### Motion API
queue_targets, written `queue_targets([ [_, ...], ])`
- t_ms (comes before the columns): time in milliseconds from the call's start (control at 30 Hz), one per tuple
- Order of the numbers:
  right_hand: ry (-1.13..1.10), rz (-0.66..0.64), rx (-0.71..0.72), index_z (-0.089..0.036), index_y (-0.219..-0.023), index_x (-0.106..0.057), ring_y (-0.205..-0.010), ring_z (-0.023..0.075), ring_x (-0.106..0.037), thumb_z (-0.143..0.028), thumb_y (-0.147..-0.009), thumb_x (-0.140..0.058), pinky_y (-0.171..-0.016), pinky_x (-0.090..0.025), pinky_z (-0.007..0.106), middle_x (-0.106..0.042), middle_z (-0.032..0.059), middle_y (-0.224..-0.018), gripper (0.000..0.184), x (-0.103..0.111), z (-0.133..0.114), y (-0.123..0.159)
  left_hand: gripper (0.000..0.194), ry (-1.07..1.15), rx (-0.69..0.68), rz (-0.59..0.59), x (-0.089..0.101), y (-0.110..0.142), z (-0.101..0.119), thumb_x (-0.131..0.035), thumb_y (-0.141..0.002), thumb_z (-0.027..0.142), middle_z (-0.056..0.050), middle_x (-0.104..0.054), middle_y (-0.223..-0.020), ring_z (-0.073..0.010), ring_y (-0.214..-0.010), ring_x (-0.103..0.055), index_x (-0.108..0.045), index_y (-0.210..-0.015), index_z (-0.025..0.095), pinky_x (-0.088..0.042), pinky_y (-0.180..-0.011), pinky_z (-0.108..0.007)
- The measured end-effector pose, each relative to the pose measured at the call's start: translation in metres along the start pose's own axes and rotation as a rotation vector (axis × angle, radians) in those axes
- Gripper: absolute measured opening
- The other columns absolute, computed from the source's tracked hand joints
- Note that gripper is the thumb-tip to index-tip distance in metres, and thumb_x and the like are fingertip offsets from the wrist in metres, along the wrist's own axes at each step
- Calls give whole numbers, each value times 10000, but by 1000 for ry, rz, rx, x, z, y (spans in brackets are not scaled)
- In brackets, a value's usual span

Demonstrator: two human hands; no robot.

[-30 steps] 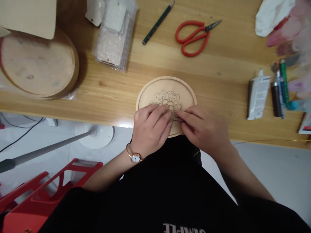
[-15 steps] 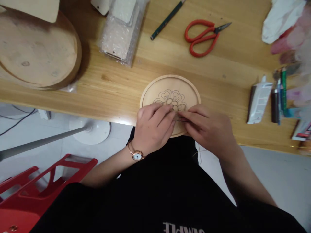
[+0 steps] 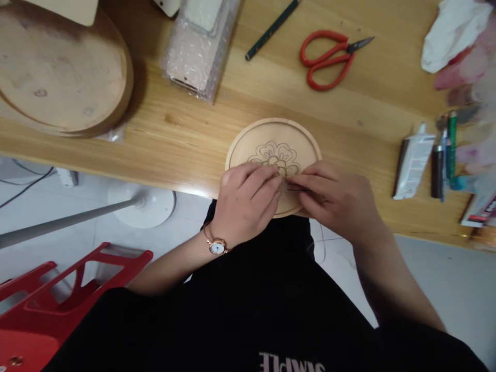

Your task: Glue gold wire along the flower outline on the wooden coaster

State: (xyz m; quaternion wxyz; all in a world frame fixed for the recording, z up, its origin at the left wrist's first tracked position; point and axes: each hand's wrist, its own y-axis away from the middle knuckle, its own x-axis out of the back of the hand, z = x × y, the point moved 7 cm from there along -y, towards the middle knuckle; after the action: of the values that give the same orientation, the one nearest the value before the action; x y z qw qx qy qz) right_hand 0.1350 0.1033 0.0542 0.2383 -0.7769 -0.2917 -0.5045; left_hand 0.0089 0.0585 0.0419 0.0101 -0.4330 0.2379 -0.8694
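Your right hand point(image 3: 337, 204) pinches a thin tool point(image 3: 293, 189) over the plate point(image 3: 242, 144); your left hand point(image 3: 248, 204) covers its near left (grip hidden, cannot tell). Brace the plate; guide the tool lightly.

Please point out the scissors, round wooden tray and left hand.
Scissors point(image 3: 351, 49): head view, on the pivot.
Round wooden tray point(image 3: 245, 144): head view, on bare floor beside the drawing.
Left hand point(image 3: 248, 200): head view, on its back.

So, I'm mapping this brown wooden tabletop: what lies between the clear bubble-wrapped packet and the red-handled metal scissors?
A slim, dark green pencil lies aslant on the tabletop between packet and scissors in the head view.
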Motion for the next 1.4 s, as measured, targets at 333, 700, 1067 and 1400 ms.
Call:
queue_targets([
  [333,-204,-192,-53,-198,-1024,-698,-823,164,-650,-176,-807,-485,-699,-483,279,-708,31,-915,305,-4,13,-16,187,-26,-70,103,13,11,7,-567,-808,156,-94,-674,-1080,-252,-1015,-582,-651,-973,185,-468,-839,-419],
  [700,-388,-264,-51,-233,-938,-718,-837,165,-660,-160,-752,-506,-749,-505,285,-722,-6,-910,290,-10,23,-28,268,-184,-9,-11,-5,9,26,-527,-883,319,-156,-609,-1166,-301,-1073,-502,-665,-1054,165,-413,-869,-456],
  [1067,-351,-237,-47,-212,-801,-694,-807,159,-632,-162,-762,-497,-701,-473,275,-713,2,-865,207,-10,24,-25,307,-249,13,-13,-14,8,29,-510,-896,346,-137,-616,-1101,-283,-1024,-508,-645,-1101,162,-440,-839,-440],
  [1400,-382,-143,-36,-220,-924,-698,-846,160,-658,-171,-790,-497,-738,-499,277,-724,6,-943,246,-3,25,-21,319,-215,42,-24,-14,7,28,-537,-893,371,-143,-587,-1096,-280,-1031,-493,-641,-1106,159,-430,-859,-440],
])
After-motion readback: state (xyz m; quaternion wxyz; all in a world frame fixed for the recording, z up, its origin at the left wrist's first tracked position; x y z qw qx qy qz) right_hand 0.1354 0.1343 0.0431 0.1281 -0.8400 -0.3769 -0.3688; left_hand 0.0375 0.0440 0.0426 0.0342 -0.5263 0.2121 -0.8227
